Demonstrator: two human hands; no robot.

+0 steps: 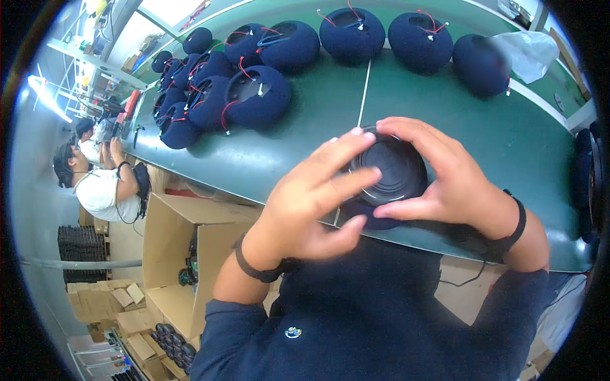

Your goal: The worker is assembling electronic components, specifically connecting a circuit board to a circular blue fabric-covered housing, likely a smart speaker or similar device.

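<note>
Black round part point(410, 168) near the front edge of the green desk point(324, 101)

At far left, a co-worker point(101, 193) in white sits by the desk. An open cardboard box point(166, 232) stands below its edge. Dark blue rounds point(272, 109) with red wires cluster behind. The left hand point(298, 200) reaches over the part, fingers spread wide; the right hand point(462, 181) holds its rim between thumb and fingers. Farther right lies a translucent bag point(527, 56).

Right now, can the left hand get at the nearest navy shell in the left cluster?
Probably yes: the right hand seems to hold the black round part, the left hand looks loosely spread, and only green tabletop shows between it and that navy shell. Distance is hard to judge.
</note>
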